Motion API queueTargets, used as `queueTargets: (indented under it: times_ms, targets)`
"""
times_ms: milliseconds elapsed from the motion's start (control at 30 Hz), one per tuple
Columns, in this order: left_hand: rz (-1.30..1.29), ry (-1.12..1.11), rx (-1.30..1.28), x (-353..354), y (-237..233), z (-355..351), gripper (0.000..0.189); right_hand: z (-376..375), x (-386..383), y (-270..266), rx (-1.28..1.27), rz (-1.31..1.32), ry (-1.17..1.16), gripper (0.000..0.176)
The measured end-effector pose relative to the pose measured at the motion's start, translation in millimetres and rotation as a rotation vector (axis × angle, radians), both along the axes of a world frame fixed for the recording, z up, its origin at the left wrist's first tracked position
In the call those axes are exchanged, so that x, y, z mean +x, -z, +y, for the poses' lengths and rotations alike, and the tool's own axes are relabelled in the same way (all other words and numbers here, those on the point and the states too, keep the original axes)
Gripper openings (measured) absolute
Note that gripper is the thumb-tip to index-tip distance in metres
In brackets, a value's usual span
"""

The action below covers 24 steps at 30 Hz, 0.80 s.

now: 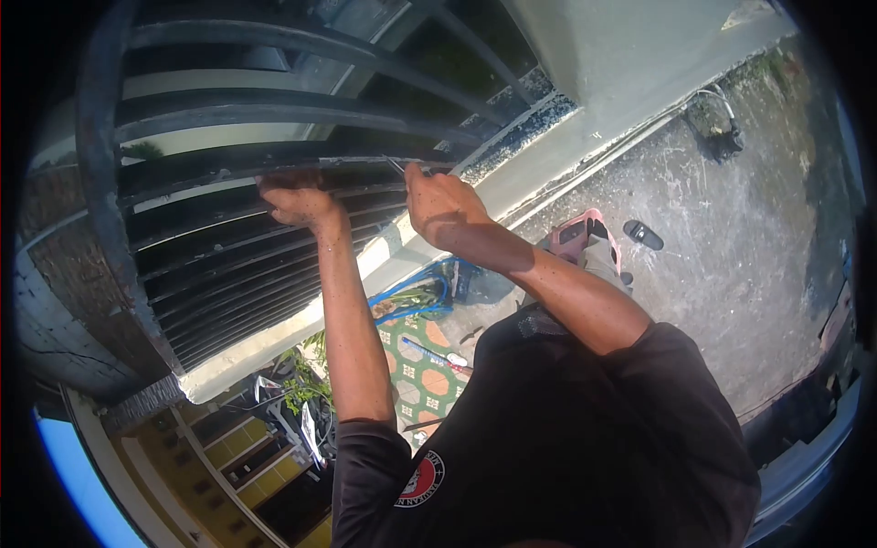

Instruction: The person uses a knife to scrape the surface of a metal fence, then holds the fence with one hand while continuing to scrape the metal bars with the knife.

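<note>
Dark metal bars form a window grille [219, 116] across the upper left. My left hand [300, 203] is closed around one of the bars, its fingers partly in shadow behind it. To its right, my right hand [443, 208] is closed on a thin pointed metal tool [395, 165], whose tip touches or nearly touches the same bar. A pale, scraped-looking stretch of the bar [352, 161] lies between my hands. The tool's handle is hidden in my right fist.
A pale ledge [388, 245] runs diagonally below the grille. Further down are a pink object [571, 235], a black slipper [643, 235] on the concrete ground [703, 301], a blue hose [429, 271], plants [306, 388] and a parked motorcycle [309, 425].
</note>
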<state>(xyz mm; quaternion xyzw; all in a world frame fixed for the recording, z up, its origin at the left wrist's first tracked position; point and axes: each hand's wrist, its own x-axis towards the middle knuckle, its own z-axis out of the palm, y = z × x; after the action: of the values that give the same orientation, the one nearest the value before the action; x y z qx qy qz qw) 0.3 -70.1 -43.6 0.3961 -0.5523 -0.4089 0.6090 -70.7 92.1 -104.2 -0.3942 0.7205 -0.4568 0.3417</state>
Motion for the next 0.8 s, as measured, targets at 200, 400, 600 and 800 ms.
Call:
queueTargets:
  times_ms: [200, 400, 600, 800]
  targets:
    - [-0.037, -0.091, 0.001, -5, -2, 7, 0.035, -19, -14, 69, 0.070, -0.005, -0.030, 0.027]
    - [-0.091, -0.129, -0.042, -8, -5, 11, 0.042, -16, -17, 63, -0.053, -0.006, -0.020, 0.022]
    - [-0.166, -0.056, -0.028, 4, 0, 5, 0.046, 5, -13, 10, -0.285, -0.003, -0.076, 0.011]
    - [-0.059, -0.069, -0.026, 4, 2, 5, 0.042, -15, -22, 34, -0.022, 0.003, -0.076, 0.021]
